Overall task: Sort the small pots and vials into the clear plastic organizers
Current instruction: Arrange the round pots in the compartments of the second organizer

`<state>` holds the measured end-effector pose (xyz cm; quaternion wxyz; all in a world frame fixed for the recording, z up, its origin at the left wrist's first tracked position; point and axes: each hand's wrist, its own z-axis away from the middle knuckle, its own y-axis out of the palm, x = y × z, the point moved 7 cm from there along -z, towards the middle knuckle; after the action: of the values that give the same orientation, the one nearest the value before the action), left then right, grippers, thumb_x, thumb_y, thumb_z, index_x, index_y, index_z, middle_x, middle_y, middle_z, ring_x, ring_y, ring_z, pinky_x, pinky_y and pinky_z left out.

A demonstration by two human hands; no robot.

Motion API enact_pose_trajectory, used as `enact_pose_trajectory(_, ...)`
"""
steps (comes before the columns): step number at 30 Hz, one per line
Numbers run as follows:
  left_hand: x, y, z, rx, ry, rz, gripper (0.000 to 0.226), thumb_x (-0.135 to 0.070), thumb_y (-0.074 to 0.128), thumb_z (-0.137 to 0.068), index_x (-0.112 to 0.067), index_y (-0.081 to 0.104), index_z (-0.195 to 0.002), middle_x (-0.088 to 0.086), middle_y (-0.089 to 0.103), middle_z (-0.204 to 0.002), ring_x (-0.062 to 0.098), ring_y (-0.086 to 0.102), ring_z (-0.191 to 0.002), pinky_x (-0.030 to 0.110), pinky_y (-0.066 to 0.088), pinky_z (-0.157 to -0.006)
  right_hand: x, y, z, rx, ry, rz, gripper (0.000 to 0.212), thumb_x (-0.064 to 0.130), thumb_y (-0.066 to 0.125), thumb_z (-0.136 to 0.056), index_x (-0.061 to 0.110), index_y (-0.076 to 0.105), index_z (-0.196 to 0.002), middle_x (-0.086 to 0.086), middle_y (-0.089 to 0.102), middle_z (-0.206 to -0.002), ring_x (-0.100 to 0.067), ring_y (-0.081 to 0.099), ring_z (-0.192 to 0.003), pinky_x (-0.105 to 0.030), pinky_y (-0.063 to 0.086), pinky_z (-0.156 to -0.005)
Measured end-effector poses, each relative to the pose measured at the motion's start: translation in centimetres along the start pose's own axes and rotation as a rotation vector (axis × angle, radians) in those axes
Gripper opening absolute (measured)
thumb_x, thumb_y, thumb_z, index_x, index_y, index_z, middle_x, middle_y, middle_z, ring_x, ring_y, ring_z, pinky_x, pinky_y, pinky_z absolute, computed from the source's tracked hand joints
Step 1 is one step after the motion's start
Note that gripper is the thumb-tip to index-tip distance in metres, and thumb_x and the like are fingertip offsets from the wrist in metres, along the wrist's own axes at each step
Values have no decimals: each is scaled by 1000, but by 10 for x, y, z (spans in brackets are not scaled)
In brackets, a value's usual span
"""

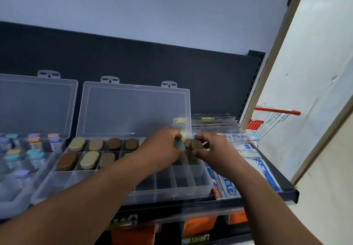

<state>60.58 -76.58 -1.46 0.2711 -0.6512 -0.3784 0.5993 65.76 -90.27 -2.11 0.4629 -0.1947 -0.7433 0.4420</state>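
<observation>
A clear plastic organizer (122, 193) lies open on the shelf, its lid (133, 109) leaning back. Its two far rows hold oval pots with tan and brown lids (77, 144); the near row of compartments holds nothing. My left hand (162, 147) reaches over the right end of the far rows and grips a grey-green pot (179, 145). My right hand (212, 147) is just beside it and pinches a brown pot (196, 144) at the organizer's right edge. A second open organizer (11, 193) at the left holds vials with blue, purple and orange caps (35, 139).
Flat packets with blue print (254, 168) lie right of the organizer, with a stack of clear cases (214, 122) behind them. A small red-handled wire cart (271, 120) stands past the shelf end. Orange packs (198, 225) sit on the shelf below. A black back panel (133, 63) rises behind.
</observation>
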Motion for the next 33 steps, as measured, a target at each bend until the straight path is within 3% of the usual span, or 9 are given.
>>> enact_pose_trajectory(4, 4, 8, -4, 37, -40, -27, 45, -28, 77, -77, -22, 61, -120, -1, 57, -115, 19, 55, -102, 37, 49, -91, 0, 1, -4, 23, -20, 16, 47, 24, 72, -84, 20, 57, -129, 2, 61, -123, -14, 57, -106, -26, 46, -92)
enact_pose_trajectory(10, 6, 18, -6, 85, -44, -57, 38, -25, 75, -78, -24, 63, -115, -2, 62, -111, 16, 57, -100, 36, 50, -90, -11, 12, -3, 119, 11, 62, 45, 28, 72, -83, 21, 61, -126, 4, 61, -120, -11, 55, -105, -21, 37, -81)
enact_pose_trajectory(16, 11, 22, -9, 124, -56, -115, 40, -29, 75, -78, -27, 64, -116, -6, 62, -110, 14, 56, -98, 34, 50, -88, -12, 16, -3, 163, 25, 45, 32, 25, 71, -84, 21, 65, -115, 4, 55, -108, -14, 56, -99, -26, 44, -80)
enact_pose_trajectory(25, 14, 18, -6, 122, -46, -151, 39, -32, 74, -79, -30, 62, -115, -7, 59, -110, 13, 51, -102, 35, 49, -91, -14, 15, -3, 151, 38, 21, 49, 34, 69, -85, 23, 56, -130, 1, 52, -129, -15, 54, -112, -25, 39, -84)
enact_pose_trajectory(29, 16, 0, 5, 26, 0, -219, 45, -38, 67, -84, -31, 53, -125, -6, 52, -124, 16, 44, -112, 31, 41, -89, 9, 10, 0, 43, -17, 58, 48, 38, 63, -89, 22, 52, -133, 1, 49, -135, -17, 47, -122, -26, 37, -93)
enact_pose_trajectory(31, 21, -11, 11, -33, 18, -311, 59, -47, 61, -87, -28, 40, -139, -1, 40, -144, 20, 35, -129, 36, 34, -105, 24, 12, 0, -9, -56, 134, 54, 42, 60, -90, 22, 47, -139, -1, 43, -144, -20, 38, -132, -32, 33, -106)
enact_pose_trajectory(33, 30, -24, 22, -80, 11, -438, 76, -57, 50, -90, -26, 17, -151, 1, 11, -160, 23, 9, -146, 41, 15, -118, 43, 20, 1, -25, -81, 230, 62, 49, 54, -91, 26, 36, -146, -2, 28, -156, -23, 21, -144, -42, 22, -117)
